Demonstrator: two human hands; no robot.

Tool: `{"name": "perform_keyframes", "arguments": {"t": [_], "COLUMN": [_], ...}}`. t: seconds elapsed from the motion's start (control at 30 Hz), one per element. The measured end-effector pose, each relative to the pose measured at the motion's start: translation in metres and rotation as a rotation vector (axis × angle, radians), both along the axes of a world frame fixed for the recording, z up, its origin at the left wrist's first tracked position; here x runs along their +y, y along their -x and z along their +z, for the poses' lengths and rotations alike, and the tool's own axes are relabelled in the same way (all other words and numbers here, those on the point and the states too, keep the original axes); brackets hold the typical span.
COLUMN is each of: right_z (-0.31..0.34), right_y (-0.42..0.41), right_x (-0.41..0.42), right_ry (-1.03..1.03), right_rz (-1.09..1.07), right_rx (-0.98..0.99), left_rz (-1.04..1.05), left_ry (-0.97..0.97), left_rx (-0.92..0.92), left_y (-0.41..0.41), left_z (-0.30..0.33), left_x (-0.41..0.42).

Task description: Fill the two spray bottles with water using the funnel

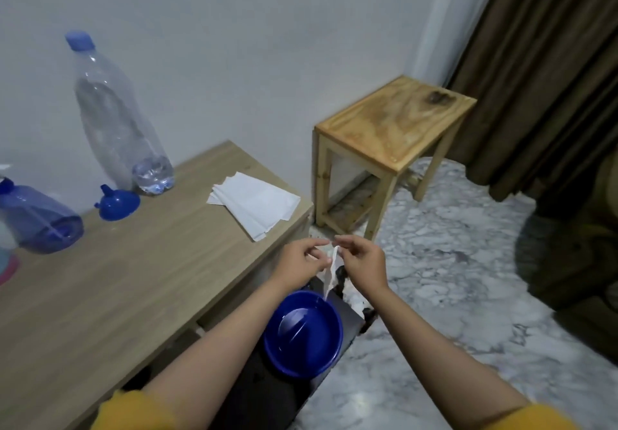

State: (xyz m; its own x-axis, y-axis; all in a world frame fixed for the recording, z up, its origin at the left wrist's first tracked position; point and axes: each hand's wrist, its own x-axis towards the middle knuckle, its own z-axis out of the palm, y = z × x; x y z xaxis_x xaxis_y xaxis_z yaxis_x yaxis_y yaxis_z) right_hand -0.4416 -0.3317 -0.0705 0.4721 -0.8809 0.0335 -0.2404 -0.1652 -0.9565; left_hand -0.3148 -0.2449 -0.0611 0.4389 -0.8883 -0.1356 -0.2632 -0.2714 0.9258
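Observation:
A blue spray bottle [40,219] stands at the left edge of the wooden table [133,279]; a second bottle at the far left edge is mostly cut off. The blue funnel [117,203] rests upside down beside a tall clear water bottle [117,118] with a blue cap and little water in it. Past the table's right edge, my left hand [301,262] and my right hand [361,262] together pinch a twisted white tissue [331,272]. It hangs down over a blue bowl [302,332] holding a little water.
A stack of white tissues [254,204] lies at the table's far right corner. A small wooden stool [394,132] stands by the wall, a brown curtain [541,62] beyond it. The floor is marble. A dark object sits at the right edge.

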Motion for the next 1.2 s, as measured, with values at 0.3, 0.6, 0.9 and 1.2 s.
{"name": "perform_keyframes", "arguments": {"t": [0.3, 0.6, 0.9, 1.2], "right_z": [0.005, -0.024, -0.086, -0.137], "right_y": [0.008, 0.045, 0.058, 0.055], "right_x": [-0.031, -0.115, -0.228, -0.290], "right_ry": [-0.213, -0.594, -0.663, -0.725], "right_rz": [-0.116, -0.062, 0.060, 0.319], "right_rx": [-0.019, 0.002, 0.162, 0.559], "left_rz": [0.029, -0.060, 0.017, 0.108], "left_ry": [0.054, -0.089, -0.310, -0.498], "left_rx": [0.038, -0.036, -0.043, 0.183], "left_y": [0.015, 0.033, 0.057, 0.063], "left_z": [-0.005, -0.051, -0.105, -0.143], "left_x": [-0.050, -0.131, -0.232, -0.284]}}
